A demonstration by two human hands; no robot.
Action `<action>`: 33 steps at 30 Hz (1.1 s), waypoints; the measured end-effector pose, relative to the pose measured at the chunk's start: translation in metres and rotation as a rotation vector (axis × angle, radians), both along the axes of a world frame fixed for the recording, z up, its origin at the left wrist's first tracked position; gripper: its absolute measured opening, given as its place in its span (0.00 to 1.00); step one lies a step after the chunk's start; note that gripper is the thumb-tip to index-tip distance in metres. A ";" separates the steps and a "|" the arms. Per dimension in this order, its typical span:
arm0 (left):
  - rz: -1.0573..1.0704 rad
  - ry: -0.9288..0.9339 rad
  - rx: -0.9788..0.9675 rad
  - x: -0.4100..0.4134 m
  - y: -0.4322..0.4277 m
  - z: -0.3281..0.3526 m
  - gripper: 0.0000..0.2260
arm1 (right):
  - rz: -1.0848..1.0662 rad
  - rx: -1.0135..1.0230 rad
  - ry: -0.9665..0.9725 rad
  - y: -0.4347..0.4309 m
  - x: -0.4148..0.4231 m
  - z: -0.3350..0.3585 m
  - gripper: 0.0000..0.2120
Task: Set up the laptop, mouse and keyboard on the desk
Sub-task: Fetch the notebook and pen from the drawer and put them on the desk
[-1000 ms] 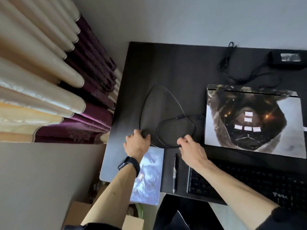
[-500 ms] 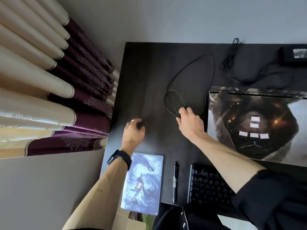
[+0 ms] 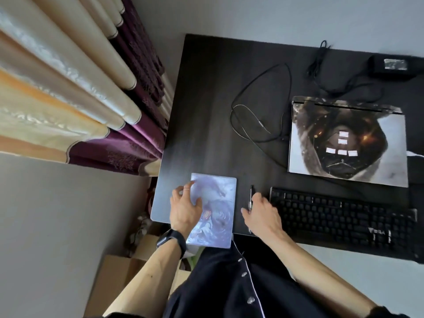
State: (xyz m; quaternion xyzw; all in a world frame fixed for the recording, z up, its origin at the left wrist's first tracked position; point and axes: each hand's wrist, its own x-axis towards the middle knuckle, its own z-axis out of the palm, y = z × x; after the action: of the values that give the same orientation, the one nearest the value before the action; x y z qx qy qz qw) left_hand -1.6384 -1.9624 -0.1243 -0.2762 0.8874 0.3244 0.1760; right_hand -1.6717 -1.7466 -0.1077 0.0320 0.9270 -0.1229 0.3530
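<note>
Resting left hand (image 3: 184, 210), fingers spread, on pad (image 3: 218, 189) at desk's (image 3: 206, 99) front-left corner. Arching right hand (image 3: 263, 214) over pen (image 3: 251, 191); cannot tell whether gripped. Toward right edge: closed laptop (image 3: 346, 143), keyboard (image 3: 339, 216) along front edge.

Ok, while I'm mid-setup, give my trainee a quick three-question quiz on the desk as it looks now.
1. True or false: the laptop has its lid open.
2. What does the left hand rest on? A, a mouse; B, the illustrated pad; C, a mug.
3. Fill in: the pen lies between the pad and the ____.

Key: 1 false, the lid is closed; 2 B; 3 keyboard.
</note>
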 end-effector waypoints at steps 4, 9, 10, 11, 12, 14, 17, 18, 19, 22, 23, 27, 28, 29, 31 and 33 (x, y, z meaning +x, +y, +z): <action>-0.001 -0.070 -0.004 0.022 0.011 0.004 0.31 | -0.045 0.045 -0.017 -0.004 0.021 -0.008 0.18; 0.019 -0.106 -0.010 0.016 0.016 0.000 0.34 | -0.139 -0.033 0.007 -0.006 0.022 -0.012 0.14; 0.025 -0.104 -0.003 0.012 0.017 0.000 0.34 | -0.168 -0.054 0.006 -0.004 0.021 -0.012 0.13; 0.023 -0.095 0.002 0.006 0.018 -0.002 0.34 | -0.206 -0.077 0.003 -0.003 0.020 -0.012 0.12; 0.014 -0.087 0.010 0.000 0.018 -0.003 0.34 | -0.251 -0.105 -0.003 -0.001 0.019 -0.013 0.11; -0.012 -0.079 0.021 -0.014 0.017 -0.007 0.34 | -0.340 -0.174 -0.019 0.002 0.016 -0.016 0.10; -0.042 -0.066 0.026 -0.035 0.017 -0.012 0.34 | -0.421 -0.262 -0.030 0.000 0.007 -0.019 0.09; -0.045 -0.062 0.030 -0.042 0.018 -0.013 0.33 | -0.441 -0.292 -0.035 -0.002 0.003 -0.019 0.09; -0.050 -0.062 0.033 -0.048 0.019 -0.015 0.33 | -0.455 -0.312 -0.039 -0.005 -0.001 -0.019 0.08; -0.086 -0.083 0.045 -0.060 0.017 -0.019 0.33 | -0.445 -0.293 -0.043 -0.008 -0.010 -0.022 0.08; -0.095 -0.084 0.048 -0.061 0.014 -0.020 0.34 | -0.434 -0.287 -0.041 -0.007 -0.012 -0.022 0.08; -0.040 -0.054 0.108 -0.059 0.005 -0.023 0.33 | -0.431 -0.301 -0.026 -0.006 -0.014 -0.019 0.10; -0.010 -0.054 0.122 -0.056 0.005 -0.023 0.33 | -0.438 -0.285 -0.015 -0.006 -0.014 -0.018 0.10; 0.011 -0.057 0.125 -0.052 0.004 -0.023 0.33 | -0.455 -0.257 -0.004 -0.005 -0.013 -0.018 0.11; 0.030 -0.055 0.116 -0.042 0.003 -0.023 0.31 | -0.461 -0.157 0.039 -0.003 -0.011 -0.018 0.10; 0.048 -0.044 0.123 -0.029 0.000 -0.024 0.27 | -0.408 -0.076 0.081 -0.001 -0.007 -0.019 0.10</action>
State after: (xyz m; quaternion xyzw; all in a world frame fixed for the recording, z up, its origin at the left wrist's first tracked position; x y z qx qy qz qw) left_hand -1.6673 -1.9623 -0.1478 -0.2931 0.8548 0.3762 0.2046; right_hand -1.6782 -1.7479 -0.1270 0.2009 0.9093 -0.2279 0.2843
